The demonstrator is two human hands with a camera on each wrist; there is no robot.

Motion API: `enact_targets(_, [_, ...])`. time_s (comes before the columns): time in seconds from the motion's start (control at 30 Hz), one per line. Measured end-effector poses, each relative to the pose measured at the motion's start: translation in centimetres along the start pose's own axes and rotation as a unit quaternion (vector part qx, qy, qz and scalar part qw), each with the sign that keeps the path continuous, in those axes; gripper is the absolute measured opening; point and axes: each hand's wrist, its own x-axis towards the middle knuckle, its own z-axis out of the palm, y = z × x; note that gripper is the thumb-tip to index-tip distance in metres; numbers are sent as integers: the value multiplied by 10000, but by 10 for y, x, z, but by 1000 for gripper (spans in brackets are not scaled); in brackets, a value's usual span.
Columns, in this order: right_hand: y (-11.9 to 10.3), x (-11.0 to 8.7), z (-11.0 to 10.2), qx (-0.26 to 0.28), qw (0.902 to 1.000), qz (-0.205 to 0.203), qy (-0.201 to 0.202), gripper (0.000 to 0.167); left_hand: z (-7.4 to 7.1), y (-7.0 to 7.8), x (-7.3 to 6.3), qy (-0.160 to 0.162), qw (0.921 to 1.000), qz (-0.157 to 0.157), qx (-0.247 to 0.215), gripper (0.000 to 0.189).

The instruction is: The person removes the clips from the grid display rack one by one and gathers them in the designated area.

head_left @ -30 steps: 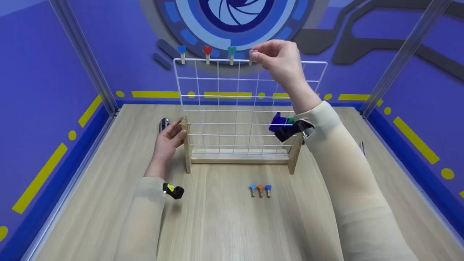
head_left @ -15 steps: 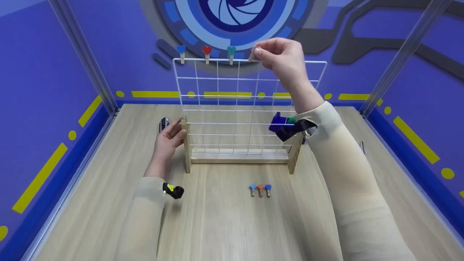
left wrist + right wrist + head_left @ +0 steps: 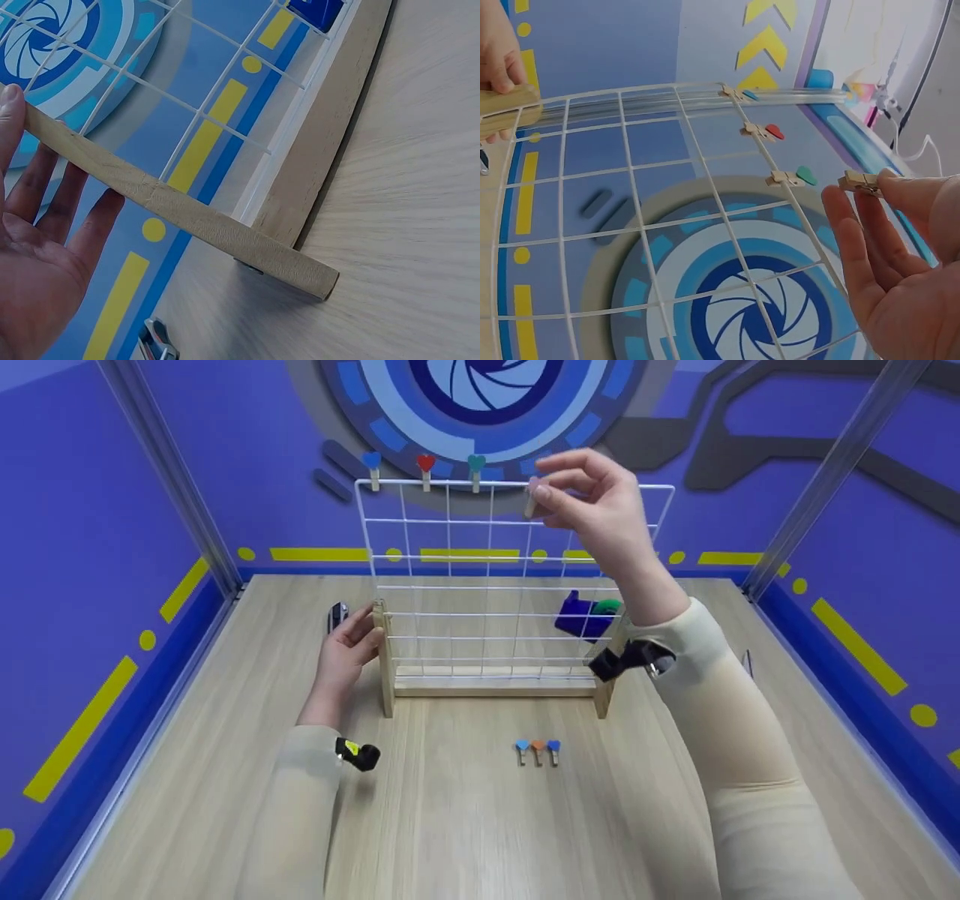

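Note:
My right hand [image 3: 600, 506] pinches a small wooden clothespin [image 3: 861, 182] between thumb and fingers, just in front of a white wire grid [image 3: 491, 540] and a little below its top bar. A bit of pink shows at the clothespin's top in the head view. My left hand [image 3: 341, 656] holds the wooden side post [image 3: 150, 184] of the grid's stand, thumb on one face and fingers behind. Clipped along the top bar are clothespins with a blue heart [image 3: 372, 460], a red heart [image 3: 426, 463] and a green heart [image 3: 476, 463].
Three heart clothespins, light blue [image 3: 523, 745], orange [image 3: 538, 745] and dark blue [image 3: 553, 745], lie in a row before the stand. Behind the grid stands a blue tape dispenser [image 3: 577, 616] with green tape. A small black-and-silver object [image 3: 337, 615] lies beyond my left hand.
My right hand has come off the top bar with the clothespin, moving right, down and toward me, and its other fingers have spread. My left hand has stayed on the post.

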Motion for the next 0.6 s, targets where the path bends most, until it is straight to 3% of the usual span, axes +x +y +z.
enact_targets(0.33, [17,-35,-7,-418,9987,152,-236,21,0,1,0,11,9999,-29,-123,56])
enact_targets(0.6, [38,-61,-15,-214,9985,324,-385,22,0,3,-2,-26,10000,-31,-60,57])
